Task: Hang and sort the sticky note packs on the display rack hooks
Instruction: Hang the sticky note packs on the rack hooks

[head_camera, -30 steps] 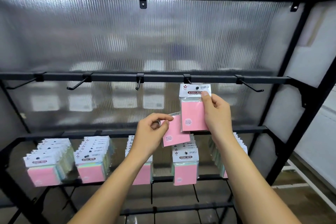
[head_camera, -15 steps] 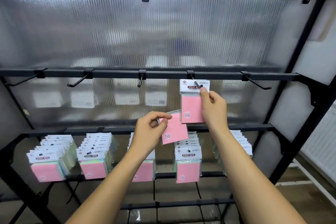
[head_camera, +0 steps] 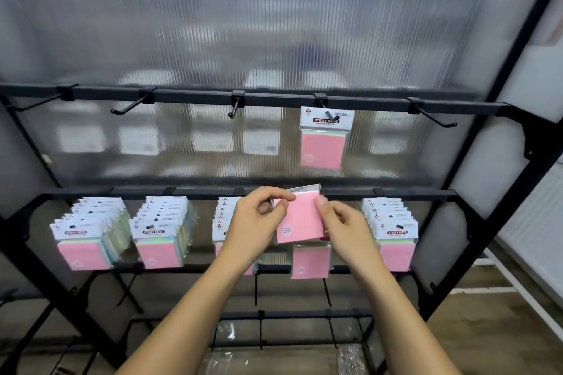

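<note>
One pink sticky note pack (head_camera: 324, 138) hangs alone on the fourth hook (head_camera: 330, 115) of the upper rail (head_camera: 274, 99). In front of the middle rail, a second pink pack (head_camera: 300, 216) is held between both hands. My left hand (head_camera: 256, 222) pinches its upper left edge. My right hand (head_camera: 344, 222) pinches its right edge. The other upper hooks (head_camera: 129, 106) carry nothing.
Rows of packs hang on the middle rail's hooks: far left (head_camera: 88, 234), left (head_camera: 160, 231), centre behind my hands (head_camera: 310, 262), right (head_camera: 393, 231). The black rack frame (head_camera: 493, 179) stands against a ribbed translucent panel. Clear wrappers lie on the floor below.
My right hand let go of the pack now hanging on the upper hook and came down to the second pack. Both hands now hold that pack lower, in front of the middle rail.
</note>
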Motion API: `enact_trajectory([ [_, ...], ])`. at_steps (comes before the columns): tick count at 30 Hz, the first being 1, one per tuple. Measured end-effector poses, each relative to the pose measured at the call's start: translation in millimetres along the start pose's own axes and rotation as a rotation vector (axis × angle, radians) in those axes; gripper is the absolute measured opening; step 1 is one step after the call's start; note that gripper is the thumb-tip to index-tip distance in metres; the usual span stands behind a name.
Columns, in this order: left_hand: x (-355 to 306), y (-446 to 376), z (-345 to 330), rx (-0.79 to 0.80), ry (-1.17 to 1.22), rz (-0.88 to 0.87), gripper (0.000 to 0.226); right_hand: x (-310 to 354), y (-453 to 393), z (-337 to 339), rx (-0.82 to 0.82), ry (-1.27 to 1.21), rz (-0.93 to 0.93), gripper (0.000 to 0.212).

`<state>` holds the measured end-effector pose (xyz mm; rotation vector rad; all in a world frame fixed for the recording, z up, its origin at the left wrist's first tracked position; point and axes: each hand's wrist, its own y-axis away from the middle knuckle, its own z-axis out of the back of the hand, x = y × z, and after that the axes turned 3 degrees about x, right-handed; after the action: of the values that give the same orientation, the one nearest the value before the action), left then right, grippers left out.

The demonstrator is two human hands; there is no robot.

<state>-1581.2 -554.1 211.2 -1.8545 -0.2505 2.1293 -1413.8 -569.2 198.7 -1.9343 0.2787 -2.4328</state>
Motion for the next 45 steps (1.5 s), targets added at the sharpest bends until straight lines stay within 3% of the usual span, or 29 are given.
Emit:
enact_trajectory([
  [6,-12,9,-18,0.118,-0.008,-0.070,0.025,11,16,9,-0.034,-0.037,0.074,0.053],
  [11,-15,12,-24,0.174,-0.038,-0.109,0.029,22,17,15,-0.093,-0.107,0.127,0.037],
  [15,-19,12,-27,0.159,0.027,-0.141,0.031,27,14,19,-0.096,-0.179,0.139,0.025],
  [20,-24,2,-18,0.000,0.081,-0.102,0.030,40,5,27,-0.155,-0.211,0.189,0.021],
  [25,-15,-14,1,-0.056,-0.431,-0.192,0.018,61,-6,33,-0.199,-0.237,0.288,0.019],
  [29,-11,-21,5,-0.018,-0.722,-0.251,0.019,72,-21,32,-0.213,-0.202,0.330,0.035],
  [35,-4,-27,7,0.027,-0.790,-0.275,0.021,74,-43,27,-0.267,-0.160,0.323,0.057],
  [45,7,-38,4,0.074,-0.776,-0.267,0.018,68,-62,27,-0.286,-0.156,0.282,0.052],
])
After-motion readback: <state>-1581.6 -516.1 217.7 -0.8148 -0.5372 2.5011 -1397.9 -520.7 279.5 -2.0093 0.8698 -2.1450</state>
